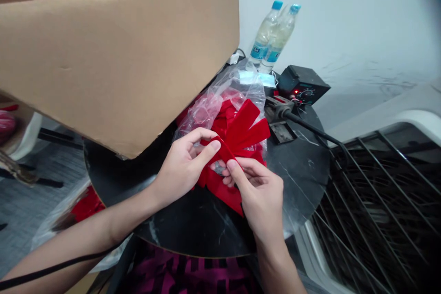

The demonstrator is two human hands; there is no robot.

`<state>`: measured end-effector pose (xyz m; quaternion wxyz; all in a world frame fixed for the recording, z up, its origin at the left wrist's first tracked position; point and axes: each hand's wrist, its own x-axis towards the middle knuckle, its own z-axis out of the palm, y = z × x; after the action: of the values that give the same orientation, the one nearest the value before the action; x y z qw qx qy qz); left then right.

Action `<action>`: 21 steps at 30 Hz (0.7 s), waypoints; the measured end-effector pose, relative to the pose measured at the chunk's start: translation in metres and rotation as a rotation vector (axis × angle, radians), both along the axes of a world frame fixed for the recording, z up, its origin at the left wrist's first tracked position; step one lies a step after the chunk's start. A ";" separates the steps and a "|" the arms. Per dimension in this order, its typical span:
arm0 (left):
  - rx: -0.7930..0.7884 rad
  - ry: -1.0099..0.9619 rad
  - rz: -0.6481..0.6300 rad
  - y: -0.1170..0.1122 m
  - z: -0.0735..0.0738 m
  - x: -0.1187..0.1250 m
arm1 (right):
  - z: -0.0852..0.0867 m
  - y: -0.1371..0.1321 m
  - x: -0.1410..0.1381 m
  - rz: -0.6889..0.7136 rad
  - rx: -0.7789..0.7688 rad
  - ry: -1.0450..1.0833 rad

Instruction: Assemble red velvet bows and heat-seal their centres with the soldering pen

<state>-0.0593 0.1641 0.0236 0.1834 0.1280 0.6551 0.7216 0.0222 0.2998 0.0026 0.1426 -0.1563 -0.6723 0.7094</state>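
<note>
Both hands pinch a red velvet ribbon bow (248, 128) above the round black table (203, 234). My left hand (188, 161) is closed on the ribbon at the bow's near left, thumb on top. With thumb and fingertips, my right hand (257, 188) grips the ribbon band on the right side of its middle. Loops of the bow fan out beyond the hands, and one tail hangs toward the table's front. Just behind lies a clear plastic bag (210, 105) with more red ribbon in and around it.
A large cardboard box (120, 59) overhangs the table's left. At the back stand two bottles (272, 36) by a blue face mask (257, 78). A black control unit (303, 85) with a red light and a corded tool (303, 124) lie right, beside a metal-barred grille (379, 202).
</note>
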 end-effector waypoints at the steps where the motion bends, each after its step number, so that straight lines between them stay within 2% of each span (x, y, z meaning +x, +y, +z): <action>1: 0.012 -0.010 0.003 0.000 0.001 0.000 | 0.000 -0.001 0.000 -0.010 0.018 0.006; 6: 0.058 -0.059 0.016 0.000 0.001 0.002 | -0.002 -0.002 0.002 -0.045 0.074 0.035; 12: 0.084 -0.026 0.033 0.001 -0.002 0.001 | -0.005 -0.002 0.002 -0.064 0.073 0.065; 17: 0.138 -0.080 0.062 -0.001 -0.006 0.001 | -0.006 -0.006 0.004 -0.061 0.072 0.088; 21: 0.117 -0.040 0.089 -0.004 -0.009 -0.001 | -0.009 -0.006 0.007 -0.085 0.187 0.131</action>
<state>-0.0600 0.1605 0.0142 0.1565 0.0947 0.6130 0.7687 0.0289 0.2934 -0.0062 0.2300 -0.1242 -0.7175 0.6456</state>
